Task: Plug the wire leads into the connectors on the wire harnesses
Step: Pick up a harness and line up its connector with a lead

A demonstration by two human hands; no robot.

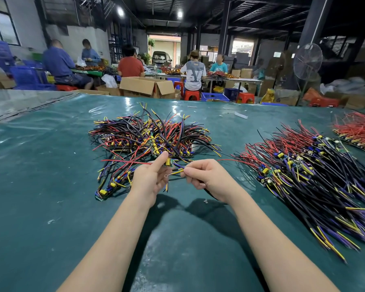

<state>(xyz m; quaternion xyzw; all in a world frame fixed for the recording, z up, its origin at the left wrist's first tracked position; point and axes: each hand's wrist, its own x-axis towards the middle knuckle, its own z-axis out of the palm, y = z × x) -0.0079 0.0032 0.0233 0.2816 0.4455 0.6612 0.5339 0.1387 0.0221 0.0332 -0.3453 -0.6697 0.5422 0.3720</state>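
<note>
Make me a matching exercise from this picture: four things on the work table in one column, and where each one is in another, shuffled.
Things:
1. tangled harness pile
2. neat harness pile
3. red wire bundle
4. yellow lead

Places:
A. pinched in the right hand
B. far right edge of the table
C. mid-table, beyond the left hand
D. between the tangled pile and the red bundle

Pairs: 1-C, 2-D, 3-B, 4-A
</note>
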